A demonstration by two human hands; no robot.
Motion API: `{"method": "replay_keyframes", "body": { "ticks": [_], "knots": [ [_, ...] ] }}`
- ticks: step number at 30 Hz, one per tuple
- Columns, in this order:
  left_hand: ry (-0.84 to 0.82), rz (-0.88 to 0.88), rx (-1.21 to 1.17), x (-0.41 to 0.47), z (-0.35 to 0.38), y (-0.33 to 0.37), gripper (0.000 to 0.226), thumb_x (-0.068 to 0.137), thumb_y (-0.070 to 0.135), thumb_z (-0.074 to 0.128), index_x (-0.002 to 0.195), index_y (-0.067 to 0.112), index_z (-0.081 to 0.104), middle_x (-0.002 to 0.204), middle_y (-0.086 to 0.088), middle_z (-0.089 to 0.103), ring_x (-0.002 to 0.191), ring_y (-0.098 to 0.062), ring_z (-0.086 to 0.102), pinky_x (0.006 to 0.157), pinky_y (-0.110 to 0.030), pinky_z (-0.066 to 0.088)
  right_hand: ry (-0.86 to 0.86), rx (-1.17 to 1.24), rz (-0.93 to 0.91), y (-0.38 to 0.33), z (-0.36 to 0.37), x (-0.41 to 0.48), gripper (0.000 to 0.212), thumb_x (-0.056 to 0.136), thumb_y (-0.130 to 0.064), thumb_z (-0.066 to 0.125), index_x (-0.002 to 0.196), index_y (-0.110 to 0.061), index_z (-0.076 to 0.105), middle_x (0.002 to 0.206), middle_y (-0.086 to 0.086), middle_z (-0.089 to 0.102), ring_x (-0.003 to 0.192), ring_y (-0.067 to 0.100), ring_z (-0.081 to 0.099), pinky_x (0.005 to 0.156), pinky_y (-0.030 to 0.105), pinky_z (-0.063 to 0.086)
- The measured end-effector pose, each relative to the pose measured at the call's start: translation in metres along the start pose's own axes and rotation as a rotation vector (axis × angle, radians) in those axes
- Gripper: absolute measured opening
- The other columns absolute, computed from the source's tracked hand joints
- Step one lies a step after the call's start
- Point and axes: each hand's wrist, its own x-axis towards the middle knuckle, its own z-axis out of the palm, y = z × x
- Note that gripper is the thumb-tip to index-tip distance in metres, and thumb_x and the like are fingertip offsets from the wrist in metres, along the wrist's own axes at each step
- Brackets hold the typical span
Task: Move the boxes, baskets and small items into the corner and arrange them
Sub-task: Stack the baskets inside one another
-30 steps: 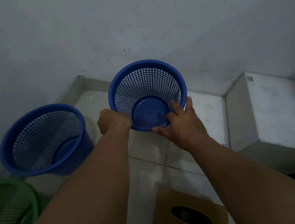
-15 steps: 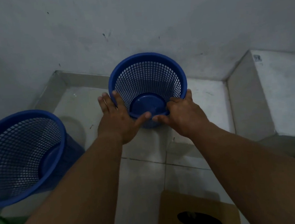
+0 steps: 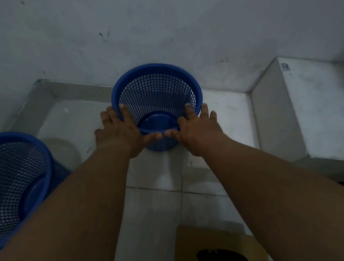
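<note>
We press left hand [image 3: 119, 135] and right hand [image 3: 197, 129] flat on blue mesh basket [image 3: 157, 90] | fingers [image 3: 124, 112] straight, not gripping | risk: uneven push tips it.

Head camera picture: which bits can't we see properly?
Head view:
- Basket by the wall: near lower side hidden behind left hand and right hand.
- Second basket: cut off by the left edge, partly behind the left forearm.
- Box: cut off by the bottom edge; its hole is too dark to see into.
- Label on the white block: too small to read.
</note>
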Motion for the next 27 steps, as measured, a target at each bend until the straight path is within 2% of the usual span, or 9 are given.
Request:
{"method": "replay_keyframes", "body": {
  "ticks": [3,6,9,11,13,18,21,23,27],
  "knots": [
    [0.014,0.000,-0.032,-0.004,0.000,-0.004,0.137,0.058,0.095,0.031,0.147,0.011,-0.031,0.159,-0.016,-0.022,0.147,-0.039,-0.012,0.114,-0.060,0.018,-0.077,-0.056,0.034,-0.003,-0.005,-0.002,0.068,0.096,-0.061,0.028,0.155,-0.032,0.012,0.161,0.010,-0.023,0.144,0.046,-0.019,0.111,0.071,0.000],
    [0.079,0.030,-0.086,-0.020,0.000,-0.016,0.137,0.056,0.095,0.028,0.148,0.012,-0.029,0.162,-0.012,-0.016,0.149,-0.035,-0.004,0.114,-0.057,0.021,0.059,-0.063,0.045,-0.015,-0.011,-0.010,0.074,0.094,-0.069,0.018,0.155,-0.029,0.008,0.163,0.009,-0.016,0.146,0.044,-0.015,0.111,0.071,-0.002],
    [0.304,0.054,-0.113,-0.043,-0.003,-0.045,0.116,0.077,0.084,0.035,0.154,0.010,-0.010,0.162,-0.012,0.009,0.145,-0.033,0.020,0.109,-0.052,0.031,0.301,-0.056,-0.153,-0.051,-0.019,-0.021,0.067,0.097,-0.062,0.025,0.152,-0.024,0.025,0.164,0.012,0.003,0.148,0.041,-0.001,0.115,0.065,0.004],
    [0.467,0.048,-0.091,-0.060,-0.007,-0.073,0.095,0.090,0.067,0.041,0.155,0.008,0.005,0.155,-0.015,0.028,0.134,-0.036,0.034,0.104,-0.050,0.037,0.369,-0.042,-0.278,-0.085,-0.025,-0.027,0.062,0.100,-0.057,0.028,0.150,-0.021,0.030,0.162,0.014,0.012,0.148,0.041,0.007,0.117,0.060,0.008],
    [0.523,-0.008,-0.051,-0.079,-0.006,-0.113,0.082,0.093,0.058,0.043,0.153,0.008,0.017,0.149,-0.018,0.037,0.130,-0.037,0.040,0.103,-0.050,0.039,0.412,-0.015,-0.399,-0.125,-0.031,-0.032,0.060,0.100,-0.053,0.033,0.149,-0.018,0.033,0.160,0.017,0.020,0.146,0.042,0.014,0.117,0.057,0.015],
    [0.423,-0.119,-0.086,-0.135,0.015,-0.213,0.062,0.092,0.053,0.046,0.138,0.012,0.044,0.135,-0.013,0.053,0.119,-0.032,0.051,0.099,-0.049,0.044,0.256,-0.027,-0.673,-0.213,-0.034,-0.049,0.060,0.099,-0.046,0.044,0.152,-0.024,0.025,0.162,0.010,0.014,0.147,0.038,0.013,0.112,0.050,0.028],
    [0.114,-0.148,-0.138,-0.163,0.034,-0.236,0.053,0.092,0.050,0.052,0.136,0.021,0.048,0.131,-0.008,0.057,0.114,-0.028,0.056,0.096,-0.042,0.048,0.139,-0.115,-0.751,-0.252,-0.020,-0.063,0.059,0.100,-0.038,0.046,0.153,-0.028,0.023,0.163,0.006,0.011,0.147,0.038,0.012,0.109,0.051,0.035],
    [-0.007,-0.146,-0.038,-0.171,0.045,-0.235,0.045,0.096,0.042,0.050,0.136,0.022,0.048,0.129,-0.008,0.059,0.112,-0.027,0.057,0.094,-0.039,0.047,0.076,-0.186,-0.757,-0.266,-0.009,-0.068,0.058,0.101,-0.034,0.044,0.154,-0.028,0.022,0.163,0.006,0.010,0.148,0.039,0.009,0.112,0.053,0.032],
    [0.055,-0.087,0.106,-0.173,0.060,-0.236,0.028,0.098,0.024,0.047,0.125,0.021,0.055,0.119,-0.008,0.064,0.106,-0.027,0.060,0.090,-0.035,0.042,0.090,-0.318,-0.746,-0.270,0.004,-0.071,0.051,0.103,-0.031,0.042,0.152,-0.029,0.027,0.162,0.004,0.018,0.148,0.036,0.010,0.113,0.057,0.026]
  ]
}}
